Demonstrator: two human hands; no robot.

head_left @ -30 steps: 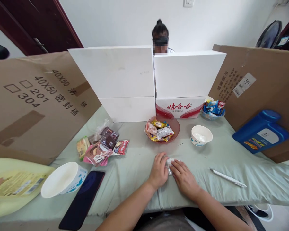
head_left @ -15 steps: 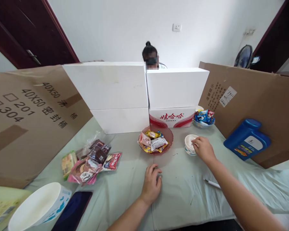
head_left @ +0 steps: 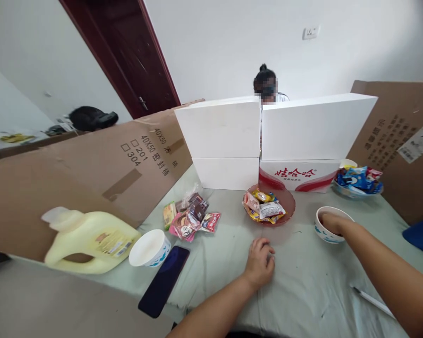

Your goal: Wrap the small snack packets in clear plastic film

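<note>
My right hand (head_left: 332, 223) reaches down into a small white paper bowl (head_left: 325, 234) with blue marks; its fingers are hidden inside, so any contents or hold cannot be seen. On the green cloth rests my left hand (head_left: 260, 264), palm down, empty, thumb apart from loosely bent fingers. Just beyond it stands a pink translucent bowl (head_left: 288, 204) with several wrapped snacks (head_left: 270, 209). Behind the paper bowl, a clear dish (head_left: 356, 191) holds blue and red snack packets (head_left: 356, 178).
Left of centre lie several snack packets (head_left: 187, 221), a second white bowl (head_left: 148, 248), a dark phone (head_left: 164, 280) and a yellow jug (head_left: 102, 241). White boxes (head_left: 303, 129) and cardboard panels (head_left: 91, 173) wall the table. A pen (head_left: 373, 301) lies near my right forearm. A person (head_left: 265, 84) sits beyond.
The head view has swung left, so things appear shifted right. My right hand has gone from the paper bowl's rim down into it. My left hand stays resting on the cloth.
</note>
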